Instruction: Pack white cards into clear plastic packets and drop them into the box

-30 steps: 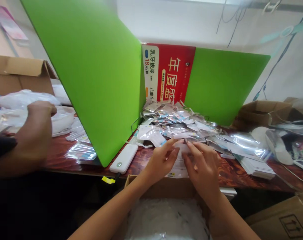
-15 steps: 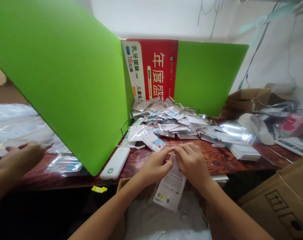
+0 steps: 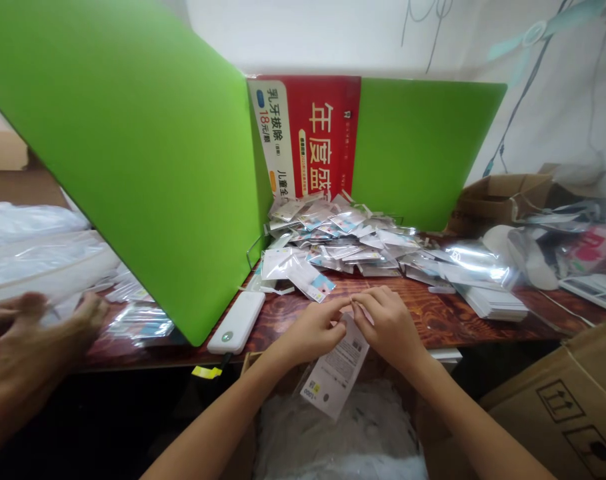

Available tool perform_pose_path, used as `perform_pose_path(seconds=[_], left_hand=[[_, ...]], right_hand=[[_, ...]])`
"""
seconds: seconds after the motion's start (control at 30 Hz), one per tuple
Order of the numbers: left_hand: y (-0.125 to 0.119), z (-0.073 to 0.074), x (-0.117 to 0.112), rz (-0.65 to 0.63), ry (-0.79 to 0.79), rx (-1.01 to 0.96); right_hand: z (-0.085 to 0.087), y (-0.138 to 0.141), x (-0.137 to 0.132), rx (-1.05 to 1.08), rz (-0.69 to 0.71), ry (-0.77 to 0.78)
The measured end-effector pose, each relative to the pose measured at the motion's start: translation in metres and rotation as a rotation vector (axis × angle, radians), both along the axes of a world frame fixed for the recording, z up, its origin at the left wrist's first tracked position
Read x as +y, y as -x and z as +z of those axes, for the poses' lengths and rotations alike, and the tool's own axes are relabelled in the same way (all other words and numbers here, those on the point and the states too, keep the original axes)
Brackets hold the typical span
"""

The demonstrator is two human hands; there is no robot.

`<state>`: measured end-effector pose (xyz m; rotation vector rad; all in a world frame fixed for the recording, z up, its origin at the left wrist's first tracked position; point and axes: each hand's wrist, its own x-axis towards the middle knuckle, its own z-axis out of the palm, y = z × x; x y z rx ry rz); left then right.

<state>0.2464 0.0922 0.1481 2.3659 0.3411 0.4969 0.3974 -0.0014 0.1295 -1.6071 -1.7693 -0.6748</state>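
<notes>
A white printed card in a clear plastic sleeve [image 3: 335,373] hangs tilted from my fingers over an open cardboard box. My left hand [image 3: 320,327] pinches its top edge between thumb and fingers. Close beside it, my right hand [image 3: 387,325] is closed at the same top edge, fingertips nearly touching the left ones. The exact grip at the fingertips is too small to make out. Beyond my hands lies a heap of sleeved cards [image 3: 333,233] on the dark red wooden table [image 3: 427,317]. Below them, the box holds a pale mass of clear plastic [image 3: 343,433].
Green boards [image 3: 203,200] stand upright behind and left of the heap. A white power bank [image 3: 237,323] lies near the front edge. A stack of white cards [image 3: 495,303] is at right, beside a large carton [image 3: 563,393]. Another person's hands [image 3: 47,340] work at far left.
The view has shifted slightly, and the sleeved card has swung a little to the left in my hands. A second hand of the other person has come into view at left.
</notes>
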Motion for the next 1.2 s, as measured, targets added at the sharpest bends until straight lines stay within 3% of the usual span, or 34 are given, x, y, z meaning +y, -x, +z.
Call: perform_pose_path(seconds=[0.27, 0.4, 0.53, 0.6, 0.7, 0.8, 0.9, 0.97, 1.0, 1.13, 1.2], left_hand=[[0.0, 0.004, -0.002, -0.01, -0.04, 0.062], [-0.003, 0.001, -0.001, -0.011, -0.041, 0.04], [-0.007, -0.001, 0.001, -0.021, 0.051, -0.002], [-0.008, -0.001, 0.004, 0.004, 0.128, -0.02], [-0.009, -0.004, 0.012, 0.089, 0.315, -0.112], [-0.013, -0.008, 0.024, 0.198, 0.596, -0.256], [-0.017, -0.009, 0.033, 0.333, 0.785, -0.413], [-0.017, -0.01, 0.036, 0.401, 0.814, -0.497], [-0.017, -0.01, 0.037, 0.421, 0.813, -0.528], [-0.013, -0.011, 0.039, 0.446, 0.803, -0.585], [-0.01, -0.011, 0.04, 0.46, 0.791, -0.588]], right_hand=[[0.0, 0.007, 0.001, -0.061, -0.083, -0.015], [-0.003, 0.004, 0.002, 0.043, -0.068, -0.066], [-0.003, -0.003, 0.002, 0.418, -0.047, -0.103], [-0.004, -0.014, 0.003, 0.802, -0.079, -0.17], [-0.005, -0.039, 0.003, 1.321, -0.151, -0.391], [-0.004, -0.059, 0.002, 1.479, -0.179, -0.549], [0.002, -0.057, -0.002, 1.549, -0.132, -0.571], [0.009, -0.044, -0.007, 1.538, -0.004, -0.412], [0.013, -0.035, -0.01, 1.495, 0.088, -0.251], [0.029, 0.001, -0.022, 1.094, 0.42, 0.64], [0.034, 0.014, -0.025, 0.854, 0.482, 0.894]])
